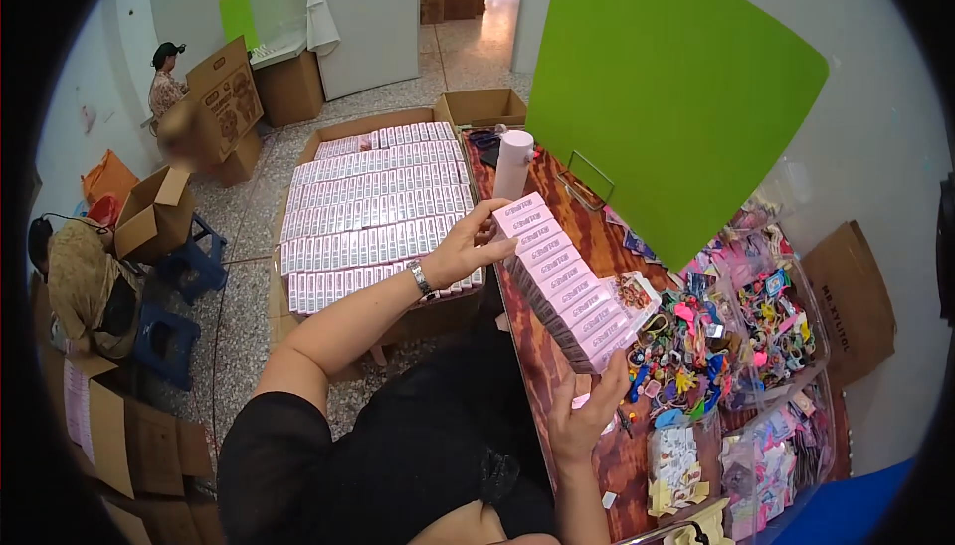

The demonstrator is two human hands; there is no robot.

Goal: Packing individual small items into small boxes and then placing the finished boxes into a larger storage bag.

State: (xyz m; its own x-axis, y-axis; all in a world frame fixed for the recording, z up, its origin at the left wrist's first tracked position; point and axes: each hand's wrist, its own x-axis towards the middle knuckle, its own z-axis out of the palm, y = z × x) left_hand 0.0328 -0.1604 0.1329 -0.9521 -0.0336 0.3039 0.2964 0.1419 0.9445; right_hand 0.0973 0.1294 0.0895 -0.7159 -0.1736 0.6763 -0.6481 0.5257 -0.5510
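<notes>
A row of small pink boxes, pressed together side by side, is held between my two hands over the table edge. My left hand, with a watch on its wrist, grips the far end of the row. The near end is held by the fingers of my right hand. To the left stands a large open carton filled with rows of similar pink boxes. Right of the held row, heaps of small colourful trinkets lie on the table.
A pale pink cylinder stands on the wood-patterned table before a large green board. Clear bins hold trinkets and packets. Blue stools, cartons and two people are at left.
</notes>
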